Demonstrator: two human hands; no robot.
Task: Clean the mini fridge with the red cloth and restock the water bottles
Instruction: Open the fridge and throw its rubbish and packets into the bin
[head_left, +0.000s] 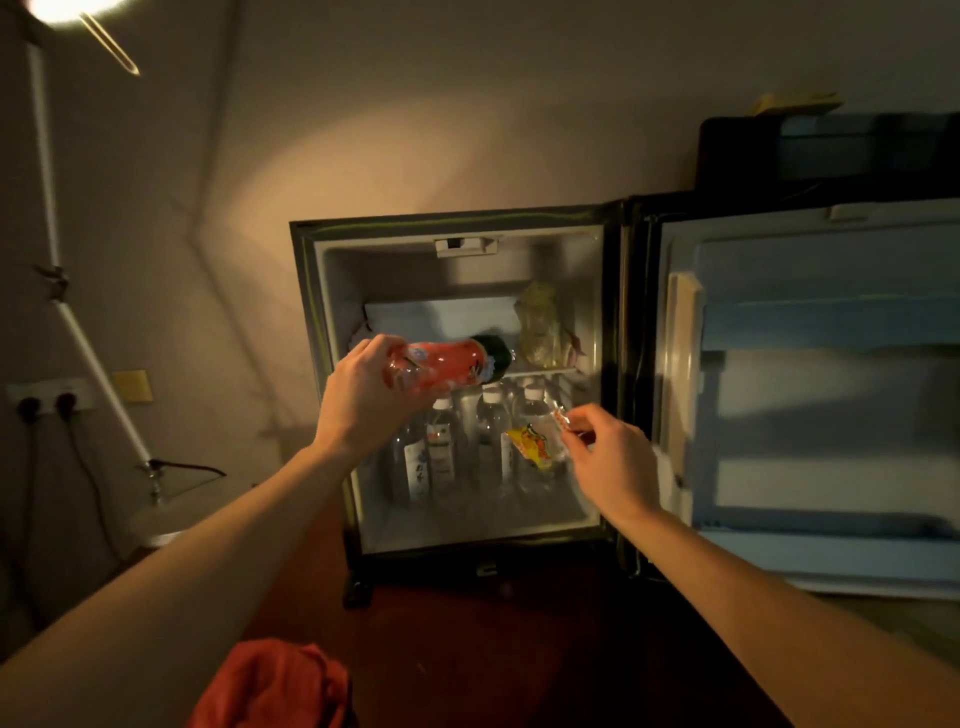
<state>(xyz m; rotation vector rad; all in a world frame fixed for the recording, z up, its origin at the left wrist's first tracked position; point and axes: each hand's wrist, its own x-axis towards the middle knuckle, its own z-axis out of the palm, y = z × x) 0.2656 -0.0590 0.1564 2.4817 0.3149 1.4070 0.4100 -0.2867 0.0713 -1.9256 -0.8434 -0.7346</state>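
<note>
In the head view, the person is reaching into the small black mini fridge with a pale plastic interior, its door swung wide open to the right. The left hand is curling its fingers around a plastic bottle with a red label and a dark top, holding it on its side at the front edge of the upper wire shelf. The right hand is pinching a small crinkly packet printed in yellow and orange by its top corner, in front of the clear water bottles with white caps that are standing in a group on the fridge floor. The crumpled red cloth is lying on the dark wooden surface near the person, well apart from both hands. A translucent yellowish bag is sitting on the shelf's right side. The likeliest slip seems to be the tilted bottle sliding out of a one-handed grip, or knocking the standing bottles over as it passes above them. The packet, held only by a corner, could drop among them. Dim light is making judging gaps harder.
</note>
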